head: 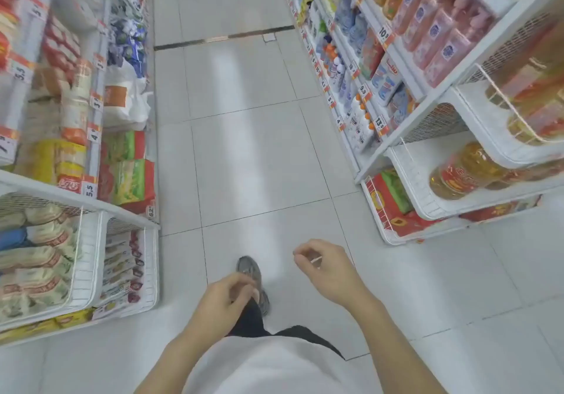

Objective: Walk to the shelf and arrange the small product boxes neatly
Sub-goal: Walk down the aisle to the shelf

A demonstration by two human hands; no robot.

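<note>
Supermarket aisle, viewed from above and forward. White tiled floor down the middle, crossed by a dark metal strip further along. Left hand low in front of the body, fingers loosely curled, nothing held. Right hand slightly higher and further forward, fingers likewise loosely curled, nothing held; both hands apart from each other and well apart from any shelf. One grey shoe on the tiles just beyond the left hand; white shirt at the bottom edge. Left shelving: red and yellow packets, pale sacks, green-and-red bags near the floor, price tags along the edges; wire end basket with bagged goods. Right shelving: pink bottles on an upper tier, blue-and-white packs and small bottles below; end rack with yellow oil bottles and red-and-green packs at floor level. Small product boxes: not distinguishable among the blurred shelf stock; location not determinable.
</note>
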